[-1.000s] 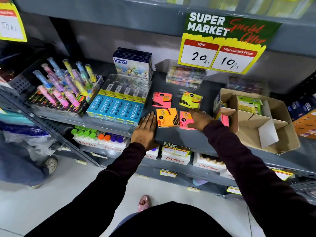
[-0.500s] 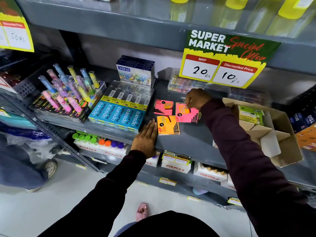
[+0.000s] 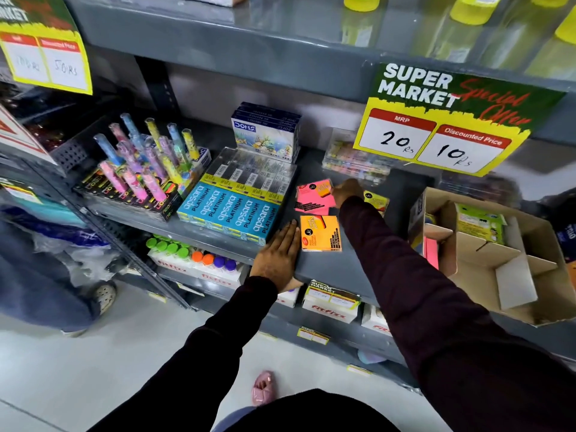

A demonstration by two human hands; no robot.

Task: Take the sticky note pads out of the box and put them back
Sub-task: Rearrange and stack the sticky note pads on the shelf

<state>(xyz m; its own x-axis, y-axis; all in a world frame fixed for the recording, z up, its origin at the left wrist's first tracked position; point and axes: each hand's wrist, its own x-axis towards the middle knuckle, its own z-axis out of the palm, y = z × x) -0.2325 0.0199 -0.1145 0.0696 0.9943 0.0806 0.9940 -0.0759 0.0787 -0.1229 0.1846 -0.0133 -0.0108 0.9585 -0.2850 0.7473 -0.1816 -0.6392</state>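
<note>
Two pink sticky note pads lie stacked on the grey shelf. My right hand is closed on the right edge of the upper one. An orange pad lies just in front of them. To the right, a yellow pad is partly hidden by my right sleeve. My left hand rests flat on the shelf's front edge, beside the orange pad, holding nothing. The open cardboard box with dividers stands at the right. It holds a green pack and a pink pad.
Blue Apsara pencil boxes and a Doms box sit left of the pads. A highlighter display stands further left, and clear cases stand behind the pads. A price sign hangs from the shelf above. Fitfizz boxes line the lower shelf.
My right hand lifted a pink pad from the shelf's front and carried it back and left onto the other pink pad. My left hand stayed put.
</note>
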